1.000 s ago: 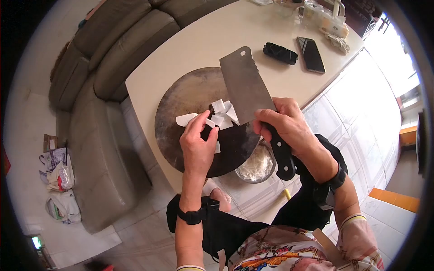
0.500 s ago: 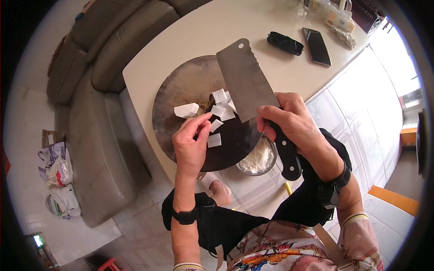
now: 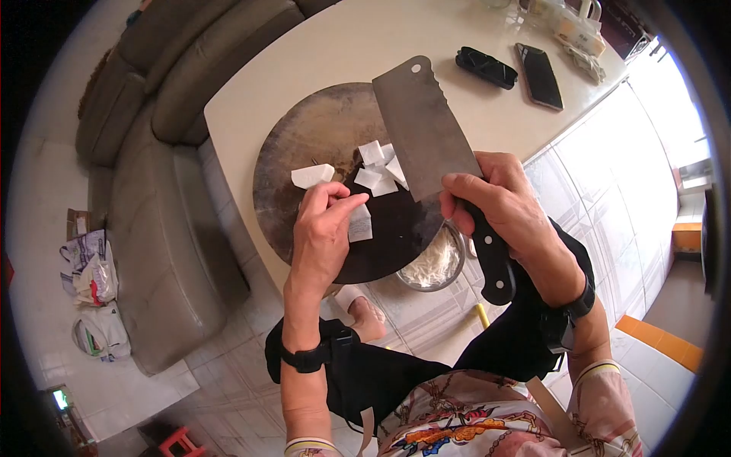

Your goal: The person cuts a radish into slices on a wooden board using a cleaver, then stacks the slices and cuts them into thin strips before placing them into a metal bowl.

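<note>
My right hand (image 3: 506, 198) grips the black handle of a cleaver (image 3: 426, 129), its broad blade raised over the right side of a round chopping board (image 3: 304, 137). My left hand (image 3: 324, 221) is over the board's lower left, fingers curled, thumb reaching across the top of a flat white slice (image 3: 360, 228). Whatever is between the fingertips is hidden. A thick white chunk (image 3: 312, 177), perhaps radish, lies just above the left hand. Several thin white pieces (image 3: 373, 179) are heaped beside the blade, partly covered by it.
Below the board's right edge, a metal bowl (image 3: 434, 266) holds white shreds. On the pale table (image 3: 297, 61) lie a black glasses case (image 3: 486, 67), a phone (image 3: 539, 76) and a tissue pack (image 3: 579, 34). A grey sofa (image 3: 167, 244) stands to the left.
My left hand has shifted slightly, its thumb now over where a small white piece lay; that piece is out of sight. The cleaver stays raised in my right hand. The view has shifted slightly.
</note>
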Action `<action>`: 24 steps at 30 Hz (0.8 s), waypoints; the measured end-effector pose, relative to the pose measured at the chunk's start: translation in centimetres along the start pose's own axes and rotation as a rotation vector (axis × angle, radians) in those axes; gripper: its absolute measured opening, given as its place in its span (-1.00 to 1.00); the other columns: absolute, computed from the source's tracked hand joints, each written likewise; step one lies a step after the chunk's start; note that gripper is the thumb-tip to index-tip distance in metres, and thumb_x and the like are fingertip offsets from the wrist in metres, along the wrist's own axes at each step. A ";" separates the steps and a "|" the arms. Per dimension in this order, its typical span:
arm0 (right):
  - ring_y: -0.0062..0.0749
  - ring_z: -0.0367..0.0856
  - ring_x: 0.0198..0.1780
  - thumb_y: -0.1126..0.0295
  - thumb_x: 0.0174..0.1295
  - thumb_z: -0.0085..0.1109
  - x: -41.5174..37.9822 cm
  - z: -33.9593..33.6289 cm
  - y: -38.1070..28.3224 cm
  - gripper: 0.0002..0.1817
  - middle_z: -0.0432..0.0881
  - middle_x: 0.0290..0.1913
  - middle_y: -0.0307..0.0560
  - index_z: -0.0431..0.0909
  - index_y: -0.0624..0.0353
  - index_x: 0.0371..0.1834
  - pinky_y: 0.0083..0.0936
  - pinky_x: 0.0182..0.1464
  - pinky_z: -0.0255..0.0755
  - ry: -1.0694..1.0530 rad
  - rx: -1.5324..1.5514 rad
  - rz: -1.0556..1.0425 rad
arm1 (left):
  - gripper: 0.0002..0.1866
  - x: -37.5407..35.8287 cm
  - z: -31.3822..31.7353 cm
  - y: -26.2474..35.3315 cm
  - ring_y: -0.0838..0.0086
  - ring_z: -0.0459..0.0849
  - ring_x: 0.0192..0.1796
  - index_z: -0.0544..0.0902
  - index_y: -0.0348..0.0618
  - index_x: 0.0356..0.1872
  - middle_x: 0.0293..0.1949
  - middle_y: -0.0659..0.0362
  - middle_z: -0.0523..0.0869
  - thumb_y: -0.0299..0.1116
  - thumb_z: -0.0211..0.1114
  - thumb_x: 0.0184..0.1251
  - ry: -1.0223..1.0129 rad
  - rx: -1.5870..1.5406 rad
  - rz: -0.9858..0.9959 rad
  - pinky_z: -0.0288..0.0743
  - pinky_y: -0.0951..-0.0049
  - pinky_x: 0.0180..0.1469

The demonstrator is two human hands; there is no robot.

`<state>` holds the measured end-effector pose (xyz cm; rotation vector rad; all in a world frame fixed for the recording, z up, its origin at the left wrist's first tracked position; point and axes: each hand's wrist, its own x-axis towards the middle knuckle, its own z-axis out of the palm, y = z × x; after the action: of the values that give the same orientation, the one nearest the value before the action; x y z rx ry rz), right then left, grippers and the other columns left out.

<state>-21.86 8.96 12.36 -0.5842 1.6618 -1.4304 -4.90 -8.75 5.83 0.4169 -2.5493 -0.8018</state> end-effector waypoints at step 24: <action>-0.71 0.40 -0.65 0.33 0.29 0.12 -0.6 0.4 0.2 -0.72 0.55 -0.58 -0.19 0.52 0.33 -0.49 -0.71 -0.57 0.28 -0.032 -0.061 0.004 | -0.59 -2.6 -2.0 2.5 0.28 0.65 -0.11 0.68 -0.24 -0.13 -0.12 0.09 0.61 -0.65 0.40 -0.13 -0.241 -0.149 -0.053 0.55 0.41 -0.12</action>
<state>-21.20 9.23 12.32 -0.6347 1.6846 -1.3650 -2.09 -6.66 7.97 0.3594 -2.6819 -1.1145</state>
